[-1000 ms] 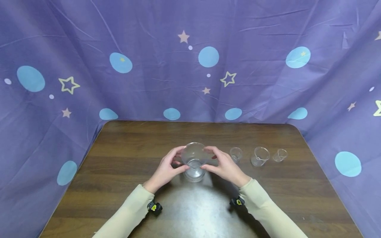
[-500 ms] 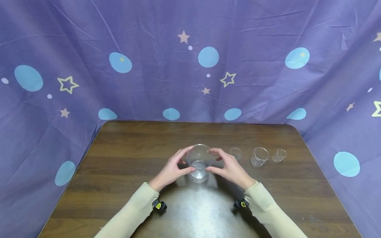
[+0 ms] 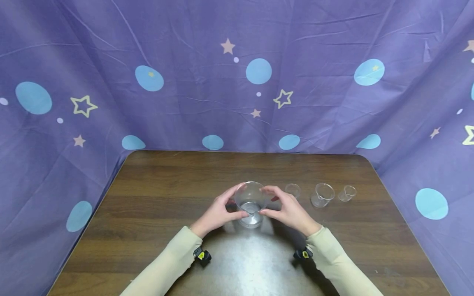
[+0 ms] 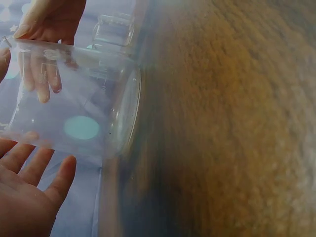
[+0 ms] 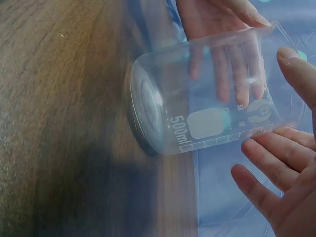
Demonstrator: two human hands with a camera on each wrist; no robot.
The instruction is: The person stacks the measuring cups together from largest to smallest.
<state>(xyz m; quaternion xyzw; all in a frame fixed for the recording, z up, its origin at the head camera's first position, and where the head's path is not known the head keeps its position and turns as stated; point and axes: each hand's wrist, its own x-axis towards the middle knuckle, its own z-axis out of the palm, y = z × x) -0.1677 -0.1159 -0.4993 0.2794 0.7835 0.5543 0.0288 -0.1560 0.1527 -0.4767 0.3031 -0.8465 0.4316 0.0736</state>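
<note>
curtain (image 3: 322,109): purple cloth, softly creased, printed with pale stars and blue ovals; backdrop.

worktop (image 3: 177,176): dark wood grain, smooth, rounded far corners, a bright sheen near the person; low friction likely, so any shift of glass is best slow and level.

sleeves (image 3: 166,257): two, cream, plain cloth.

hands, left (image 3: 218,214) and right (image 3: 289,211): a pair, clasped round the large beaker from opposite sides, thumbs at the near rim, fingers along the wall. even pressure and matched height would keep it from tipping; a slightly lower hold should be steadier than one near the rim.

large beaker (image 3: 251,205): between the hands, mid-worktop; clear glass, round, rim flared, spout toward the person, white print "500ml". base at or just above the wood; which, cannot tell. flat contact before release seems wise.

mid beaker (image 3: 322,195): clear glass, spouted, standing right of the right hand.

small beakers, two: one (image 3: 293,190) partly covered by the right hand, so its fingers want care there; one (image 3: 347,193) furthest right, clear glass.
</note>
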